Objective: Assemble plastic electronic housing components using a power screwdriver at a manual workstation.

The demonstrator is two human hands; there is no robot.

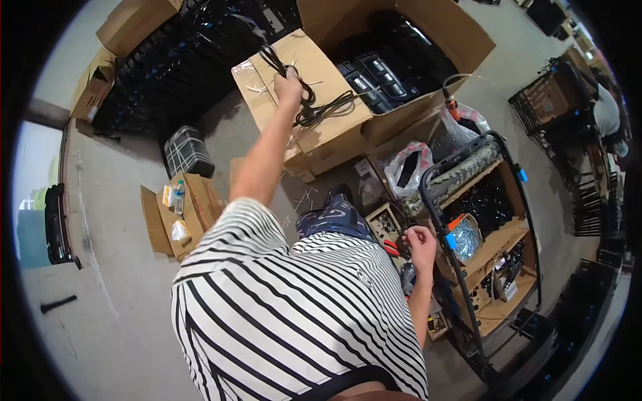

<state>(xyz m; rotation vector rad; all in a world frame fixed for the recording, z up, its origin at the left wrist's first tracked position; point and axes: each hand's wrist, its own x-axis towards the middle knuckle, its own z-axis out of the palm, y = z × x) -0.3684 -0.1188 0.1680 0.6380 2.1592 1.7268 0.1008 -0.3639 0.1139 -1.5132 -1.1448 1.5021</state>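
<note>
My left hand (287, 87) reaches out over a closed cardboard box (328, 137) and is closed around a bundle of black cable (273, 60). Another coil of the black cable (328, 110) lies on the box top to the right of that hand. White cable ties (256, 89) are scattered there too. Lower down on the right, my right hand (421, 247) is raised beside a rack, its fingers curled together; whatever may be in them is too small to make out. Just left of it are red-handled pliers (391, 248), next to a small tray (382, 224).
An open carton (461, 43) holds black plastic units. The rack (461, 281) on the right carries a tub of silvery small parts (465, 237). Plastic bags (409, 167) hang near it. Leftward, an open box (199, 212) with a bottle (179, 195) stands by a plaid-covered seat (187, 152).
</note>
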